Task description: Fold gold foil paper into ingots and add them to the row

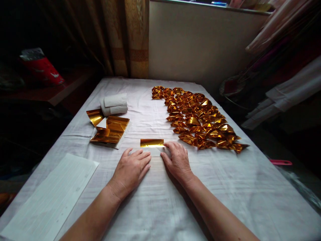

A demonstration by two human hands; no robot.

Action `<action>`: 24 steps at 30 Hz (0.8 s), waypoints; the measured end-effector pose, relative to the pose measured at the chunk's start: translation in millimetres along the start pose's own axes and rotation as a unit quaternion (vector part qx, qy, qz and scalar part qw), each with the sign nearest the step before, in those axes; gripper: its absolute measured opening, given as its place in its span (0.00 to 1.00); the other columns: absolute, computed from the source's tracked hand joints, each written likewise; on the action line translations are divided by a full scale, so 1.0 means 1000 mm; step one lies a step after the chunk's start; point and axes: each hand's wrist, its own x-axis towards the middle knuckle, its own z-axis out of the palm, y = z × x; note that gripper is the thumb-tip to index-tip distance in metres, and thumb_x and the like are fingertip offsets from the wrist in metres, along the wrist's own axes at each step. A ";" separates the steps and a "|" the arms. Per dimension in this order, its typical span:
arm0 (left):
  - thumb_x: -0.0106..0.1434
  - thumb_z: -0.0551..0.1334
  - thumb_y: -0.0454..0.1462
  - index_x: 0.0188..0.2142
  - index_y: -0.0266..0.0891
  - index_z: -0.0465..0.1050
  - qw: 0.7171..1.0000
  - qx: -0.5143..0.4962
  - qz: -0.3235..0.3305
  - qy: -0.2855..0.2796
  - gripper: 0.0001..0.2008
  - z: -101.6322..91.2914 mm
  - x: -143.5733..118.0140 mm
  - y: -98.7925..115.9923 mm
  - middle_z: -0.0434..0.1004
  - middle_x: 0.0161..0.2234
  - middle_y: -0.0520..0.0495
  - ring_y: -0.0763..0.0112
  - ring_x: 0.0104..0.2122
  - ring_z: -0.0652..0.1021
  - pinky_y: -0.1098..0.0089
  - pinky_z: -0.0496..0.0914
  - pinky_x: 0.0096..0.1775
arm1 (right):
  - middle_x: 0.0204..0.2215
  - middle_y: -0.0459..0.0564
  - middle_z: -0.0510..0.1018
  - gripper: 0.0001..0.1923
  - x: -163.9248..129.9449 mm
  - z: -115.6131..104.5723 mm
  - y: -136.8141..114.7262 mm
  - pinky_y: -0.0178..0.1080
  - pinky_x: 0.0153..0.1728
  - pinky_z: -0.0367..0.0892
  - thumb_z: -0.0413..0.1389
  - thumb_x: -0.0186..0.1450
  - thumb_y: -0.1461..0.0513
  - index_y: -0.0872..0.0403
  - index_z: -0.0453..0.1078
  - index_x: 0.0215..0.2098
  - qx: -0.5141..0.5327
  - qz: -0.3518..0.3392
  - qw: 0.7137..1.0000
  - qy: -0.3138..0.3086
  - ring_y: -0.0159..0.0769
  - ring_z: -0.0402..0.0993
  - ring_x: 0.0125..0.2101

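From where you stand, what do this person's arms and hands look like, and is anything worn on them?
Both forearms are bare up to the picture's lower edge: no sleeves, gloves or watch show. The left hand and the right hand are bare too, with no ring or bracelet visible on either. The fingernails look short and unpainted, though the dim light makes fine detail hard to tell.

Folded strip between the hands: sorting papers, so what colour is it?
Shiny gold, on the folded strip; the head view shows it.

Single head view: from above near edge of white-clothed counter (pixel 225 187), facing forward and down toward far wall, close over counter; no second view.
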 end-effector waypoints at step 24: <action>0.61 0.65 0.40 0.41 0.41 0.73 0.987 -0.011 -0.148 0.058 0.10 0.004 0.002 -0.023 0.80 0.41 0.45 0.58 0.41 0.77 0.59 0.69 0.45 | 0.48 0.52 0.76 0.13 -0.004 -0.001 0.007 0.46 0.46 0.61 0.61 0.60 0.59 0.50 0.72 0.44 0.033 -0.016 0.999 0.023 0.46 0.69 0.47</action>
